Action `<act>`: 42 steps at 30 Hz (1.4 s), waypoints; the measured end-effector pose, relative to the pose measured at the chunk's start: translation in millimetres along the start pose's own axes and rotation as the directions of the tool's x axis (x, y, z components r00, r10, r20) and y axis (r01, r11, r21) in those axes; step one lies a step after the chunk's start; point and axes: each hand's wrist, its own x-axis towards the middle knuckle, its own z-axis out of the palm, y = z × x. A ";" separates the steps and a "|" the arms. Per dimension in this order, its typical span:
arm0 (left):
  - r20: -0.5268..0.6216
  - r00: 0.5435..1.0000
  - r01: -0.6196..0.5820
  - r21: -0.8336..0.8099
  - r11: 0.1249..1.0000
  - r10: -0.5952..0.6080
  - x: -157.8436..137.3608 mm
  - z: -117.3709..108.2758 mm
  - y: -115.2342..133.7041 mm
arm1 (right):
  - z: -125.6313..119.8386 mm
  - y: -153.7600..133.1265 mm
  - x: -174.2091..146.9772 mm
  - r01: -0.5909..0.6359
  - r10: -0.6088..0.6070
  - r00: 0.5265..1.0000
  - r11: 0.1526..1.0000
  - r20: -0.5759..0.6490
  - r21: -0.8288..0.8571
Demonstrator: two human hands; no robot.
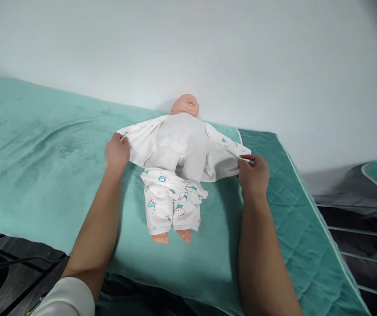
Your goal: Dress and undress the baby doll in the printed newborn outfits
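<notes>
A baby doll (186, 104) lies on its back, its head close to the wall and its bare feet toward me. Spread across its upper body is a white baby shirt (182, 138) with a small print on the sleeves; whether the doll's arms are inside cannot be made out. Printed white baby pants (172, 197) cover its legs. My left hand (117, 151) pinches the shirt's edge at the left, by the sleeve end. At the other side my right hand (254, 173) is closed on the shirt's right edge. The cloth is stretched out between both hands.
Under the doll is a smooth light green blanket (59, 175), with a darker quilted green cover (300, 228) at the right. A white wall (182, 48) rises behind. Dark metal slats (363, 250) show at the right, and a black frame at the lower left.
</notes>
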 end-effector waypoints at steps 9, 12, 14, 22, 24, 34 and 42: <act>-0.101 0.914 -0.357 0.257 0.898 0.392 -11.6 14.0 5.1 | 12.4 -2.2 -13.3 0.513 -0.533 0.846 0.821 -0.011 -0.250; -0.025 0.783 -0.612 0.146 0.777 0.621 -15.7 27.3 17.2 | 31.8 -17.1 -33.4 0.691 -0.687 0.723 0.719 0.076 -0.075; 0.095 0.682 -0.730 0.045 0.682 0.725 -16.7 37.7 23.1 | 43.9 -23.8 -40.8 0.725 -0.720 0.680 0.688 0.139 0.015; 0.279 0.684 -0.669 -0.128 0.732 0.674 -7.5 51.2 17.2 | 71.1 -13.8 -0.2 0.551 -0.555 0.829 0.831 0.072 0.071; 0.275 0.720 -0.628 -0.132 0.767 0.637 -6.9 50.6 15.8 | 72.6 -9.3 7.4 0.527 -0.530 0.846 0.848 0.060 0.060; 0.050 0.865 -0.486 -0.169 0.858 0.500 -20.5 36.0 25.0 | 27.7 -52.7 -60.9 0.578 -0.638 0.762 0.746 0.108 0.332; 0.474 0.633 -0.406 -0.469 0.784 0.612 -43.6 -5.0 47.6 | 16.0 -79.5 -89.0 0.726 -0.761 0.223 0.547 0.609 0.418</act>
